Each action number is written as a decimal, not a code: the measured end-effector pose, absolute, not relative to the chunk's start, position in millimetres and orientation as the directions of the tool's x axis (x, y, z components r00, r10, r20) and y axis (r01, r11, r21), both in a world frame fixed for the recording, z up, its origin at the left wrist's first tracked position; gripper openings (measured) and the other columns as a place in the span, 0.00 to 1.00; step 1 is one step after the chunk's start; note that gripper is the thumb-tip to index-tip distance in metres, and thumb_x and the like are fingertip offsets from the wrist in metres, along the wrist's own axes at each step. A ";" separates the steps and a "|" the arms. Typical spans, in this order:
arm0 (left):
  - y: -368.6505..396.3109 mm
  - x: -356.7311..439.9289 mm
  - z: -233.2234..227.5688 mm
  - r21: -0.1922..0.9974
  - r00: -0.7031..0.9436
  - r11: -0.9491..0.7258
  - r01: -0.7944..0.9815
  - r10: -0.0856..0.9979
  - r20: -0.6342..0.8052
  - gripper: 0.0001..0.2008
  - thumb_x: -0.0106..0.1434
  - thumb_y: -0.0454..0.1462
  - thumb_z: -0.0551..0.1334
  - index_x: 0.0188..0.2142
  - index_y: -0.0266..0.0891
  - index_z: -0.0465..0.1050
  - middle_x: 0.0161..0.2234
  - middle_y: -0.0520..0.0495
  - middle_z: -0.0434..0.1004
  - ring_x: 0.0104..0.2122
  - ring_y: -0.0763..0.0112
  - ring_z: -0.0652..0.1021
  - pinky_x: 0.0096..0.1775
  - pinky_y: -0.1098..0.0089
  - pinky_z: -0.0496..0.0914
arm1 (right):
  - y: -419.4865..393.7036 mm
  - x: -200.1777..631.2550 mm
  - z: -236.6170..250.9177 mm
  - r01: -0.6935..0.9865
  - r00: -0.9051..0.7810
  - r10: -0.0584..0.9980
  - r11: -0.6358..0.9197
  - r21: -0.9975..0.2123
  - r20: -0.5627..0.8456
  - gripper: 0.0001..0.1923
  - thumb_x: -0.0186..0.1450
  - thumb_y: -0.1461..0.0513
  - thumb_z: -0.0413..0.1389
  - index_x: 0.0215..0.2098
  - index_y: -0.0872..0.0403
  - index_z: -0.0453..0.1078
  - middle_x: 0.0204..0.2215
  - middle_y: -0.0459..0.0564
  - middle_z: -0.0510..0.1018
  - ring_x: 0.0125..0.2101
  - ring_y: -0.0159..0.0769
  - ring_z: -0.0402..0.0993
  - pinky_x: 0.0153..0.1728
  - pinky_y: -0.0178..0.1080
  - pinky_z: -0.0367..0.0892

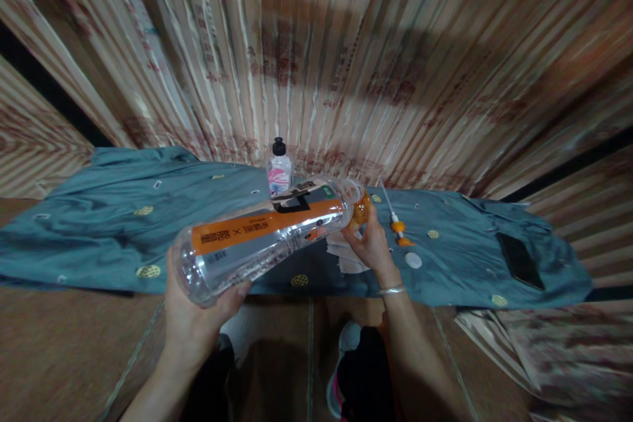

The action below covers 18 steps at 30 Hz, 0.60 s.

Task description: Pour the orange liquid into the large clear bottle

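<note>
My left hand [198,313] grips the base of a large clear plastic bottle [262,237] with an orange and black label, held nearly on its side. My right hand [372,244] is closed on the bottle's neck, where an orange cap [361,208] sits between the fingers. Under the right hand lies a crumpled white tissue [343,256] on the teal cloth [113,231].
A small bottle with a black cap and pink label [279,168] stands behind. An orange pump tube [397,221], a white round lid [413,260] and a black phone [520,260] lie on the cloth to the right. Striped curtains hang behind.
</note>
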<state>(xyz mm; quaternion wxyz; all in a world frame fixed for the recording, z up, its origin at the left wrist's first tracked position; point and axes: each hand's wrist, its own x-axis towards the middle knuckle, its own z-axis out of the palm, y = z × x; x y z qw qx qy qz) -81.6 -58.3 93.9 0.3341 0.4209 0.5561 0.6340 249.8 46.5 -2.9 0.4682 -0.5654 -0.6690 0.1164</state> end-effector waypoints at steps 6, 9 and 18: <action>-53.9 -99.0 83.3 0.982 -0.373 -0.159 0.102 0.909 0.186 0.46 0.43 0.48 0.87 0.59 0.42 0.76 0.57 0.38 0.85 0.60 0.38 0.84 0.63 0.43 0.80 | 45.8 251.9 -4.2 0.651 0.088 0.872 0.316 -0.690 0.482 0.47 0.69 0.54 0.70 0.80 0.50 0.59 0.69 0.65 0.83 0.65 0.59 0.85 0.67 0.63 0.82; -53.8 -100.6 82.9 0.980 -0.367 -0.160 0.114 0.910 0.191 0.47 0.44 0.48 0.87 0.60 0.42 0.75 0.58 0.37 0.85 0.60 0.38 0.84 0.62 0.43 0.81 | 46.2 253.9 -5.4 0.652 0.085 0.876 0.312 -0.691 0.475 0.47 0.69 0.54 0.71 0.80 0.52 0.60 0.69 0.66 0.82 0.67 0.61 0.84 0.68 0.64 0.80; -54.3 -91.3 86.8 0.981 -0.393 -0.155 0.118 0.900 0.190 0.45 0.43 0.50 0.86 0.59 0.44 0.75 0.57 0.39 0.84 0.61 0.36 0.83 0.65 0.40 0.79 | 47.1 254.0 -6.6 0.635 0.089 0.880 0.311 -0.707 0.467 0.47 0.69 0.53 0.71 0.80 0.52 0.59 0.70 0.67 0.82 0.67 0.60 0.84 0.69 0.63 0.79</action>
